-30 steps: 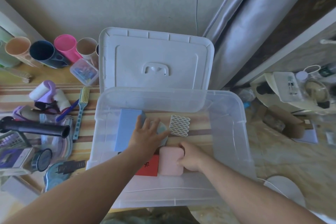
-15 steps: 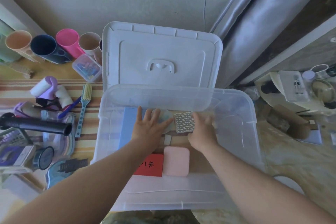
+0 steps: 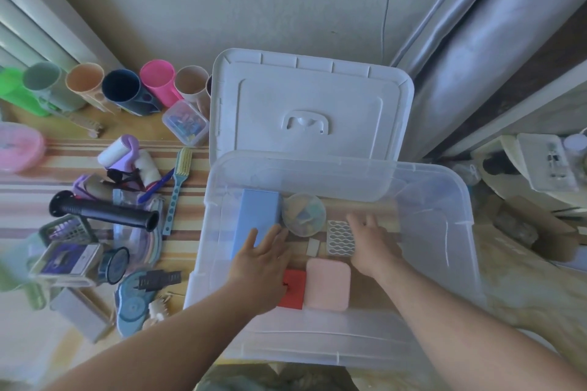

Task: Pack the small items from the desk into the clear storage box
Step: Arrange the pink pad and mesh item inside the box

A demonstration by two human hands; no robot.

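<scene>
The clear storage box (image 3: 444, 225) stands open on the desk with its white lid (image 3: 311, 108) leaning behind it. Inside lie a blue block (image 3: 259, 216), a round clear container (image 3: 303, 215), a white wavy-patterned piece (image 3: 340, 238), a small white tab (image 3: 313, 247), a pink pad (image 3: 328, 283) and a red card (image 3: 293, 290). My left hand (image 3: 260, 259) hovers flat over the blue block's near end and the red card, fingers apart, holding nothing. Just right of the wavy piece, my right hand (image 3: 370, 243) is spread and empty too.
Left of the box the desk holds a row of cups (image 3: 120, 89), a small clear case (image 3: 185, 122), a lint roller (image 3: 116, 151), a blue brush (image 3: 178, 186), a black tube (image 3: 104, 213), a green basket (image 3: 68, 228) and other clutter. A grey curtain (image 3: 476, 51) hangs at right.
My left hand has drawn back off the round container, uncovering it. My right hand left the pink pad, went to the wavy piece, then shifted to its right side.
</scene>
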